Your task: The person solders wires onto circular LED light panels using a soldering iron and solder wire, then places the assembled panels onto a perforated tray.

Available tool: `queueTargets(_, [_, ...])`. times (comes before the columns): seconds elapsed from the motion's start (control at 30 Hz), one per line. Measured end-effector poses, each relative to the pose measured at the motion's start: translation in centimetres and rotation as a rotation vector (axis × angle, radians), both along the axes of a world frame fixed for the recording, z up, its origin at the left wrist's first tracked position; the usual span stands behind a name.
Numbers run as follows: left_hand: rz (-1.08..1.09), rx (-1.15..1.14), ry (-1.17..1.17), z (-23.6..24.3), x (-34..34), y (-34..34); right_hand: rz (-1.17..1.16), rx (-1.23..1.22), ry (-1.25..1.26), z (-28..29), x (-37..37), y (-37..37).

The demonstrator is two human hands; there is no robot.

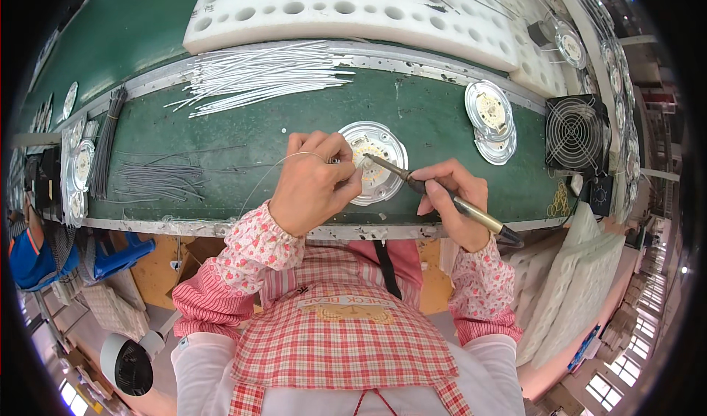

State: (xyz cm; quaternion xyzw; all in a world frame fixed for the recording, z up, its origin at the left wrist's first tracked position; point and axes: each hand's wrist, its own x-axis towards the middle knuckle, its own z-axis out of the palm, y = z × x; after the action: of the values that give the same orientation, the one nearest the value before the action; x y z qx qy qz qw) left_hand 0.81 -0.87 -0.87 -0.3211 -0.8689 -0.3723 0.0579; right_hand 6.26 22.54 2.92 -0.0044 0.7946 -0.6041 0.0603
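A round silver lamp plate (387, 188) with a pale LED board in its middle lies on the green bench in front of me. My right hand (454, 199) grips a soldering iron (479, 216) like a pen, its tip resting on the board. Closed in a pinch at the plate's left edge is my left hand (315, 180). A thin wire (274, 171), which looks like solder wire, arcs out of that hand toward my left sleeve. The pinched end near the iron's tip is partly hidden by my fingers, so I cannot tell exactly what touches the board.
White wires (265, 73) and grey wires (158, 179) lie in heaps to the left. Stacked lamp plates (492, 118) sit at right, near a black fan (574, 132). A white foam block (353, 9) with holes lies behind the metal rail. Another person (40, 247) is at far left.
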Motion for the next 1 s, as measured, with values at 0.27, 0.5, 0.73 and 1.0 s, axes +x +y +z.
queueTargets(0.27, [0.048,-0.047,0.028,-0.3,0.2,0.7,-0.028,-0.074,-0.042,-0.9,-0.3,0.3])
queueTargets(0.5, [-0.005,-0.099,0.178,-0.8,0.7,-1.0,-0.129,-0.217,-0.089,-2.4,0.6,0.0])
queueTargets(0.73, [-0.084,-0.289,0.279,-0.7,0.7,-1.5,-0.184,-0.187,0.021,-1.8,2.5,-0.6])
queueTargets(1.0, [-0.065,-0.315,0.298,-0.1,0.7,-1.5,0.091,0.515,0.468,-3.4,-1.2,-4.2])
